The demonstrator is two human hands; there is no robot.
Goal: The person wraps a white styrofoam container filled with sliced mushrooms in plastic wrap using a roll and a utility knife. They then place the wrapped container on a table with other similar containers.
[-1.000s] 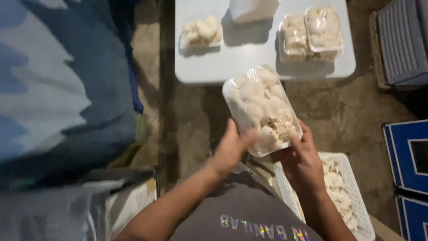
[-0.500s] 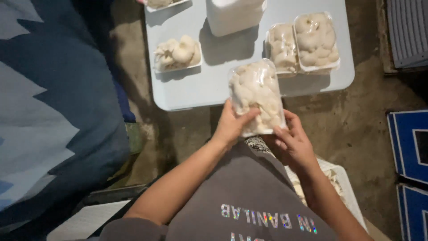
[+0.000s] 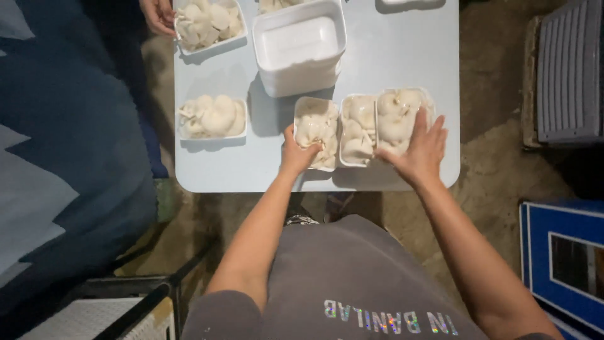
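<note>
1. Nearest the camera: grey shirt [image 3: 352, 283] at bottom centre, both bare forearms reaching away toward pale blue table [image 3: 402, 56].
2. Bottom left: dark metal frame over pale mesh surface [image 3: 94, 318]. Right edge: blue box [image 3: 563, 258] on bare dirt floor [image 3: 497, 170].
3. Near table edge, three wrapped trays of white mushrooms side by side, edges touching or nearly so.
4. Left hand [image 3: 296, 154] closed around near-left corner of left tray [image 3: 318, 129]; thumb on top of wrap, fingers hidden below. Tray appears to rest on table.
5. Middle tray [image 3: 358, 129] between the two, touched by neither hand as far as visible.
6. Right hand [image 3: 418, 151] spread open and flat, palm down, fingers splayed over near-right part of right tray [image 3: 399, 116]; pressing or resting on it, nothing gripped.
7. Further left, apart from the three: unwrapped-looking tray of mushrooms [image 3: 212, 118], standing alone.
8. Mid table, just beyond left tray: stack of empty white foam trays [image 3: 299, 47], topmost one open side up.
9. Far left corner: another filled mushroom tray [image 3: 207, 22], second person's hand [image 3: 157, 16] at its left edge; grip not discernible.
10. Far right, off table: grey ribbed crate [image 3: 569, 69].
</note>
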